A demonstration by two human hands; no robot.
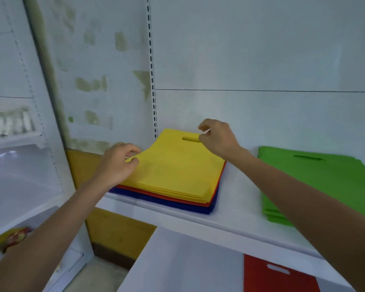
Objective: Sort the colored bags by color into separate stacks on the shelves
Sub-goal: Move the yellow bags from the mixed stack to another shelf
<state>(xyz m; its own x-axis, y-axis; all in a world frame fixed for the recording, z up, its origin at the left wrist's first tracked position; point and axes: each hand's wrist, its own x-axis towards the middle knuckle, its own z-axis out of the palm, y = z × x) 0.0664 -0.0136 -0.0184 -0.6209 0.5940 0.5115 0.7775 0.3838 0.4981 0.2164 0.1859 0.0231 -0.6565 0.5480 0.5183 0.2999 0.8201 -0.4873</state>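
A mixed pile lies on the white shelf point(236, 209): several yellow bags point(173, 167) on top, orange bags point(214, 197) under them, blue bags point(167, 202) at the bottom. My left hand point(116, 163) pinches the lifted left corner of the top yellow bag. My right hand point(216, 138) pinches the same bag's far edge beside its handle slot. A stack of green bags point(316, 182) lies to the right on the same shelf. One red bag point(276, 275) lies on the lower shelf point(188, 260).
The white back panel point(261, 60) rises behind the shelf, with a slotted upright point(153, 98) just behind the pile. To the left stands another white shelving unit point(19, 140) holding pale packets and a colourful packet point(13, 239) low down.
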